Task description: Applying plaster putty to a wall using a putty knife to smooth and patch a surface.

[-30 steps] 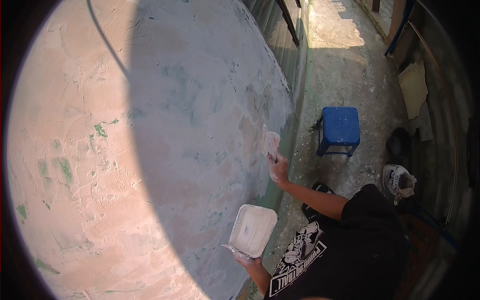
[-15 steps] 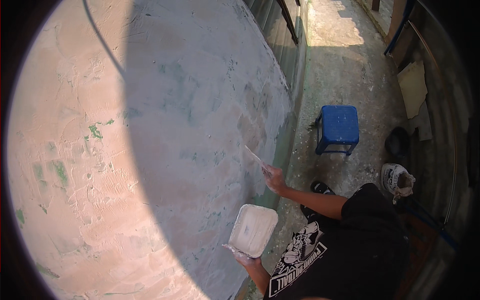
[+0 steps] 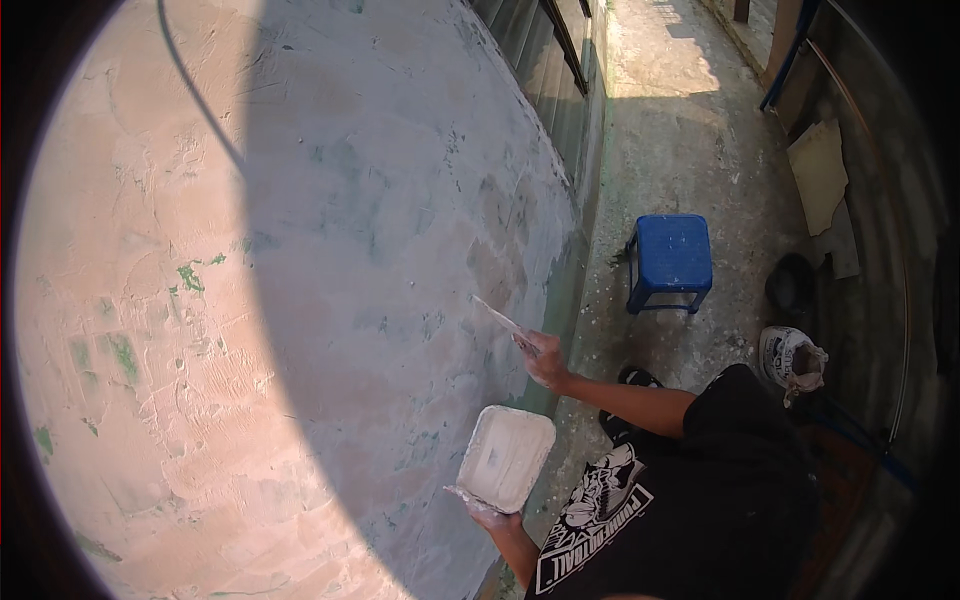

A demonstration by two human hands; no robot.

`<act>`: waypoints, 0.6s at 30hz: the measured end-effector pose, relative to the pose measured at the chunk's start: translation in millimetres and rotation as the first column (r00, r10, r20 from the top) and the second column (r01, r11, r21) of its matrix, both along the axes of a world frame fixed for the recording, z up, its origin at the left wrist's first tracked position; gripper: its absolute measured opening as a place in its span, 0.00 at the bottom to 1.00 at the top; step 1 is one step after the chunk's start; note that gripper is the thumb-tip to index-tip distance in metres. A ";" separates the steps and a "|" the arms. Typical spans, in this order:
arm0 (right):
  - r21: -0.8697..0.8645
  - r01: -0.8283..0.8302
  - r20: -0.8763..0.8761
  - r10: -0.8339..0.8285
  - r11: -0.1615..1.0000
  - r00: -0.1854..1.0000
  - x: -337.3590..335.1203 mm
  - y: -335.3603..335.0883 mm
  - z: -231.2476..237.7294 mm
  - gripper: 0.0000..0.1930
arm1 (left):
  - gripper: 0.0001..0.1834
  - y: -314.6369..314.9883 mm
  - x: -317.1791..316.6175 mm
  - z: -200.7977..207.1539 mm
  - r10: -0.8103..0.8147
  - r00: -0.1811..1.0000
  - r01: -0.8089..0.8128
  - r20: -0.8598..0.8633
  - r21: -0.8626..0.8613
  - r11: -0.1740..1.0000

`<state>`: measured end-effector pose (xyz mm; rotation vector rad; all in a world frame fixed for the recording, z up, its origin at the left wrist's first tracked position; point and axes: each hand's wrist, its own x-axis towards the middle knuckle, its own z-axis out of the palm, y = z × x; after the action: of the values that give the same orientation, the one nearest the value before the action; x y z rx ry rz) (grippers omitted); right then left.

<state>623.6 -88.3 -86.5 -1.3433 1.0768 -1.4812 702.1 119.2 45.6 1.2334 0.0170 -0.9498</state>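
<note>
My right hand [image 3: 543,361] is closed round a putty knife [image 3: 497,315], its thin pale blade pointing up and left, at or close to the wall [image 3: 370,300]. Whether the blade touches the surface I cannot tell. Lower down, my left hand [image 3: 496,519] grips the bottom edge of a white rectangular tray [image 3: 508,458], whose inside is smeared with pale filler. White residue coats the left fingers. A pale skim coat covers the wall, with green patches showing through and a darker grey area just above the blade.
A blue plastic stool [image 3: 674,252] stands on the concrete floor [image 3: 670,150] to the right. Beyond it are a dark bucket [image 3: 791,284] and an open white sack [image 3: 790,358]. A louvred window [image 3: 540,75] is at the top, and torn board [image 3: 820,178] leans at far right.
The putty knife has shifted left across the wall, and its blade lies at a flatter slant. My left hand and the tray have hardly moved. The whole view has shifted slightly.
</note>
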 end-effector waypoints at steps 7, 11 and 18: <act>-0.066 0.271 -0.090 -0.276 0.960 0.957 3.2 -90.1 -15.3 0.15 | 0.34 2.6 -0.4 -4.2 -0.034 0.999 0.034 0.018 -0.013 0.999; -0.048 0.148 -0.070 -0.151 0.988 0.986 21.8 -72.8 -12.3 0.19 | 0.34 4.9 -0.3 -5.7 0.024 0.999 -0.025 0.037 0.010 1.000; -0.208 -0.081 -0.068 0.068 0.975 0.995 -11.6 -37.4 -38.8 0.23 | 0.34 8.4 -4.9 -7.1 0.031 0.998 -0.031 0.048 -0.004 1.000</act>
<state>612.0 -125.8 -125.3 -1.5673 0.9157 -1.5407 697.2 127.6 38.4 1.2492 -0.0034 -0.8928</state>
